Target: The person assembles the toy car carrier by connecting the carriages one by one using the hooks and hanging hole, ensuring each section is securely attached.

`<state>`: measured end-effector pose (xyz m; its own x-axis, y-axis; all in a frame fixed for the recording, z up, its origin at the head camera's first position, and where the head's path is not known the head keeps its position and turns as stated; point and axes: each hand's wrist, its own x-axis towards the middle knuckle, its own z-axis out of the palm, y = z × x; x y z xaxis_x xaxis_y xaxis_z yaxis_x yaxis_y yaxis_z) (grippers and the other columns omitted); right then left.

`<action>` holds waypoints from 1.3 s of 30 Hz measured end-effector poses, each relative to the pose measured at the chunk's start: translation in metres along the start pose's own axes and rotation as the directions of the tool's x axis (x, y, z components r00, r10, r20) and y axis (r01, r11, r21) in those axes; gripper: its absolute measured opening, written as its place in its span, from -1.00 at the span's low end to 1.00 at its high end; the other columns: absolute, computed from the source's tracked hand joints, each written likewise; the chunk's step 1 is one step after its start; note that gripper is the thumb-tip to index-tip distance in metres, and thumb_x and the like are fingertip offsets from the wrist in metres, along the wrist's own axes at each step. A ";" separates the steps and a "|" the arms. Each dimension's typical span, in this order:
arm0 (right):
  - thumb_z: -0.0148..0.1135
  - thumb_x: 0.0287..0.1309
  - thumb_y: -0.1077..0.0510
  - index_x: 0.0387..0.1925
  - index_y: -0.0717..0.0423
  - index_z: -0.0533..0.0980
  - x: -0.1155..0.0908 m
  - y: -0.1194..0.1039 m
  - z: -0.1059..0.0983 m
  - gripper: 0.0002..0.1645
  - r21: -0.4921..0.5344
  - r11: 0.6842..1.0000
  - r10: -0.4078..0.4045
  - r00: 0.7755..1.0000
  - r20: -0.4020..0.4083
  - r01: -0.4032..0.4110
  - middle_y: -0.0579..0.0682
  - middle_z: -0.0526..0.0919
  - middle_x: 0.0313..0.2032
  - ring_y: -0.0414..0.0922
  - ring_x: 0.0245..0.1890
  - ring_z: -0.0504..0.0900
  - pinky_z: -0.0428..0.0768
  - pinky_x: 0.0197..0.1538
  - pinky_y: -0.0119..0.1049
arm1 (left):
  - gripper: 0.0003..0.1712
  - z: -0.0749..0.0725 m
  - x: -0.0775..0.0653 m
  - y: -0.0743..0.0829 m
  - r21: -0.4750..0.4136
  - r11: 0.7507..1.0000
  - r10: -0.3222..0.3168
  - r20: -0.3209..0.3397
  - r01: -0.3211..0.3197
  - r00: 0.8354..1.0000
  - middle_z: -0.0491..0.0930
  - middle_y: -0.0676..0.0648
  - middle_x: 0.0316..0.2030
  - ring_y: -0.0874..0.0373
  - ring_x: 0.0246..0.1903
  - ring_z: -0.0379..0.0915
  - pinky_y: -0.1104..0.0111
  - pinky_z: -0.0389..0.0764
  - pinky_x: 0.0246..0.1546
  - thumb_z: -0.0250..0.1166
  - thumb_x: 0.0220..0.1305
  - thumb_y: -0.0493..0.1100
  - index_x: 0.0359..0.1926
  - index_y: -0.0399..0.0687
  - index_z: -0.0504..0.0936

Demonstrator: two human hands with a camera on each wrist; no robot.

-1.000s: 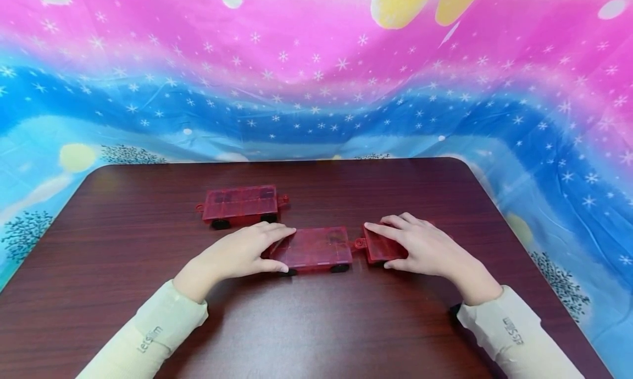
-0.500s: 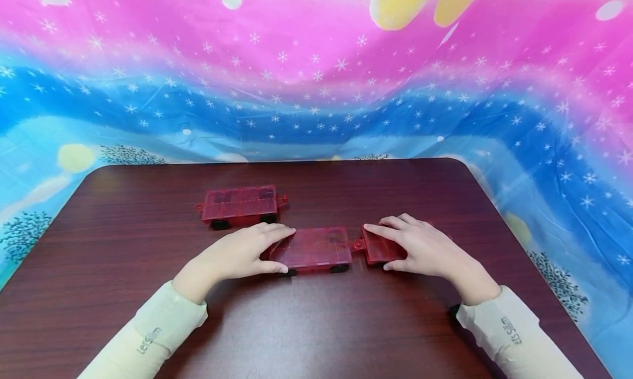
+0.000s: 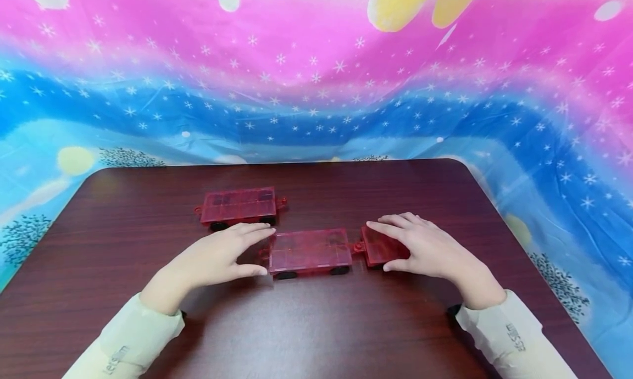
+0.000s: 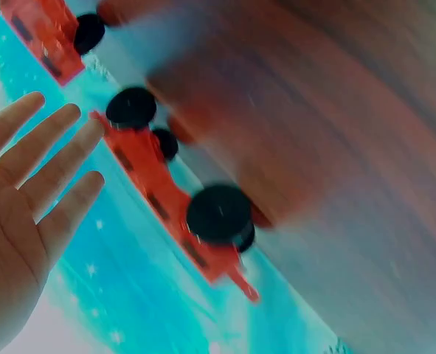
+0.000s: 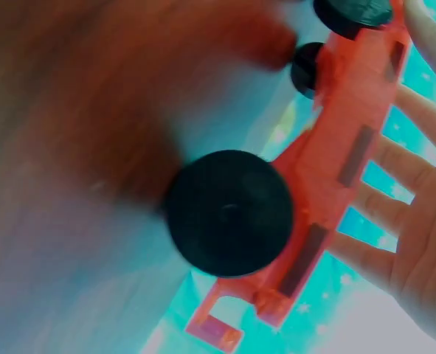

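Observation:
Three clear-red toy wagons with black wheels are on the table in the head view. The middle wagon (image 3: 310, 252) has its right end coupled to the right wagon (image 3: 381, 248). My left hand (image 3: 207, 263) is held off the middle wagon's left end, fingers apart and holding nothing. My right hand (image 3: 430, 247) lies across the right wagon, thumb at its near side and fingers at its far side, hiding its right part. The right wrist view has this wagon (image 5: 339, 169) from the side, fingers behind it. The third wagon (image 3: 239, 206) stands farther back at left.
A dark wood table (image 3: 306, 324) with rounded far corners carries everything. Behind it and along the sides hangs a pink and blue cloth (image 3: 306, 82) printed with snowflakes.
My left hand has let go of the middle wagon and drawn back to the left, uncovering its left end. My right hand stays at the right wagon, its index fingertip shifted only slightly.

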<state>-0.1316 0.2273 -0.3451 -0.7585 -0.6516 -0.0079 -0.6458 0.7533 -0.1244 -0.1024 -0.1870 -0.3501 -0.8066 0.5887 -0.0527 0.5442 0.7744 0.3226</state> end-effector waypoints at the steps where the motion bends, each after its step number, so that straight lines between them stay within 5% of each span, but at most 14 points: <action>1: 0.50 -0.04 -0.26 0.47 -0.25 0.27 0.001 -0.001 -0.001 0.04 0.008 1.000 -0.007 1.000 -0.009 0.007 0.03 0.47 0.31 0.08 0.28 0.42 0.49 0.24 0.18 | -0.10 -0.002 -0.003 -0.002 0.000 1.000 -0.012 -0.008 0.012 1.000 0.33 -0.09 0.43 -0.08 0.42 0.25 -0.02 0.46 0.29 0.34 0.20 0.30 0.46 0.03 0.33; 8: 0.43 0.01 -0.33 0.48 -0.28 0.24 0.010 -0.010 -0.008 0.02 0.068 0.998 -0.008 0.999 -0.033 0.010 -0.01 0.41 0.36 -0.01 0.32 0.38 0.62 0.11 0.00 | -0.16 -0.022 -0.022 -0.022 0.016 0.995 -0.094 -0.069 0.095 0.993 0.38 -0.15 0.39 -0.14 0.40 0.27 -0.08 0.38 0.33 0.36 0.23 0.20 0.43 -0.05 0.36; 16: 0.42 0.06 -0.28 0.48 -0.30 0.23 0.031 -0.027 -0.012 -0.02 0.144 0.988 -0.048 0.998 -0.030 0.052 -0.04 0.35 0.41 -0.03 0.36 0.34 0.59 0.17 0.00 | -0.20 -0.038 -0.029 -0.052 0.015 0.993 -0.113 -0.154 0.117 0.982 0.43 -0.26 0.32 -0.23 0.33 0.31 -0.15 0.36 0.31 0.42 0.21 0.04 0.39 -0.16 0.39; 39: 0.44 0.07 -0.23 0.49 -0.32 0.20 0.078 -0.075 0.004 -0.01 0.281 0.951 -0.176 0.974 0.140 0.131 -0.12 0.31 0.43 -0.08 0.42 0.27 0.52 0.27 -0.05 | -0.02 -0.031 0.025 -0.079 0.002 0.989 -0.149 -0.075 0.150 0.986 0.28 -0.29 0.42 -0.25 0.41 0.17 -0.16 0.31 0.35 0.46 0.16 0.05 0.49 -0.14 0.21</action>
<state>-0.1422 0.1200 -0.3404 -0.6135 -0.7799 -0.1242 -0.6890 0.6055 -0.3982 -0.1729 -0.2401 -0.3474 -0.8939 0.4473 -0.0291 0.4175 0.8544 0.3095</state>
